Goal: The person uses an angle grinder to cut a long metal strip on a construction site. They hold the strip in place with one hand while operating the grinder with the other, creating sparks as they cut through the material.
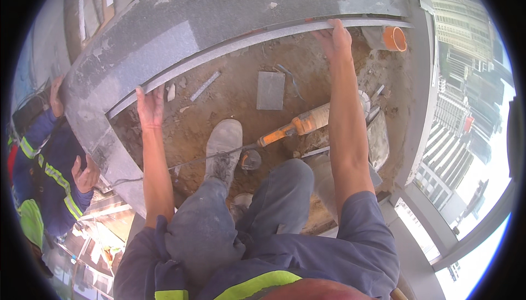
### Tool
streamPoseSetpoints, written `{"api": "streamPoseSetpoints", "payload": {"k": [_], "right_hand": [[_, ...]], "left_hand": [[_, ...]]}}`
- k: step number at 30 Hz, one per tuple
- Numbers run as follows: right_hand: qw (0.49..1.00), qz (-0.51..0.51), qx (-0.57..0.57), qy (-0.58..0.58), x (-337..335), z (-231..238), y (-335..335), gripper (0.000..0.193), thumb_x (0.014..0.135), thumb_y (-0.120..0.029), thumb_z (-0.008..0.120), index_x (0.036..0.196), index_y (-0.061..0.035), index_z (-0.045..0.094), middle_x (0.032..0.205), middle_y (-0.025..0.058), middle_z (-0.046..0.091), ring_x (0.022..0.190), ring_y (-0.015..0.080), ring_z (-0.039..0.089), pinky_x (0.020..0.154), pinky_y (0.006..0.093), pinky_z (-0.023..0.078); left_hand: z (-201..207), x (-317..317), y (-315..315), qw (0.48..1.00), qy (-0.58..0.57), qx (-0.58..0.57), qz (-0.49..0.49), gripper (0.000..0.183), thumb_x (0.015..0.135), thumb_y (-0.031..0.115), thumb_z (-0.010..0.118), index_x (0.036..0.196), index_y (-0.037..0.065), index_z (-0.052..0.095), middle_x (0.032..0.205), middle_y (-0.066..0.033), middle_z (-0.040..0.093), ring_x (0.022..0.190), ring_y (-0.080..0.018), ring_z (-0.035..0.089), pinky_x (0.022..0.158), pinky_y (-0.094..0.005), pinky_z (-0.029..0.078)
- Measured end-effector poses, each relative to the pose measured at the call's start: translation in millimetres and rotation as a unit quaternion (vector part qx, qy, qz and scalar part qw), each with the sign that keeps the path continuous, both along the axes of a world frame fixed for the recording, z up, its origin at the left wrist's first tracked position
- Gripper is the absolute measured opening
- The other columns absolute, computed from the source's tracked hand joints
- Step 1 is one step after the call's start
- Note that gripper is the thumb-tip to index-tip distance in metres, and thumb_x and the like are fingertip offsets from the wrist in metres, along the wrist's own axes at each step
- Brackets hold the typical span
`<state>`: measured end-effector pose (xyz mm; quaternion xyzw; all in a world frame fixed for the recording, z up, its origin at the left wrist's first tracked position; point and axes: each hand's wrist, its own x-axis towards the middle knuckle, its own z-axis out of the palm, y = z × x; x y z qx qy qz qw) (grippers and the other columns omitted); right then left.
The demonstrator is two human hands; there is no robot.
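Nearest of all is the worker's dark blue shirt [334, 256] with its lime band, bent over two knees in dusty jeans. Ahead of them, a long grey stone strip [241, 41] runs along the inner edge of the broad grey slab [246, 4], with a dark gap showing between the two for part of the way. The left hand [151, 108] has its grip on the strip close to one end, thumb up on it; the right hand [337, 40] grasps it toward the other end, fingers bent round the edge. I'd judge this to be the fitting step, the strip being lined up against the slab. The next move seems to call for an even push from both sides, and care for fingertips near that gap.

Below the strip lies a pit of brown soil, with a square grey tile [270, 90], a perforated metal strip [204, 86] and an orange-and-grey angle grinder [298, 124] beside the right forearm. Its cord crosses the worker's boot [223, 141], a likely snag. An orange cup [394, 38] sits near the right end, where a pale wall [421, 92] limits sideways room. Leftward, a co-worker [55, 163] has one hand by the slab's outer edge.
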<state>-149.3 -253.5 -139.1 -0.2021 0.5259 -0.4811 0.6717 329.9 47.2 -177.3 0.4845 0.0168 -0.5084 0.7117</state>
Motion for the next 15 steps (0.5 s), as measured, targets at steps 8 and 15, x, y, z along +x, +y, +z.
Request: {"api": "streamPoseSetpoints", "payload": {"k": [8, 15], "right_hand": [[0.999, -0.016, 0.011, 0.034, 5, 14, 1, 0.052, 0.100, -0.006, 0.052, 0.145, 0.0162, 0.039, 0.145, 0.0314, 0.053, 0.133, 0.0551, 0.060, 0.119, 0.0703, 0.046], [0.995, -0.025, 0.009, 0.092, -1, 38, 11, 0.042, 0.100, -0.008, 0.056, 0.136, 0.0082, 0.046, 0.135, 0.0234, 0.053, 0.123, 0.0436, 0.062, 0.109, 0.0707, 0.053]], "left_hand": [[11, -5, 10, 1.000, 0.003, -0.005, -0.014, 0.093, 0.093, 0.044, 0.087, 0.160, 0.002, 0.039, 0.161, -0.0162, 0.046, 0.150, -0.0344, 0.049, 0.132, -0.0508, 0.041], [17, -25, 26, 0.999, 0.037, 0.024, -0.013, 0.081, 0.098, 0.034, 0.083, 0.157, -0.003, 0.042, 0.158, -0.0176, 0.049, 0.148, -0.0324, 0.051, 0.130, -0.0483, 0.043]]}}
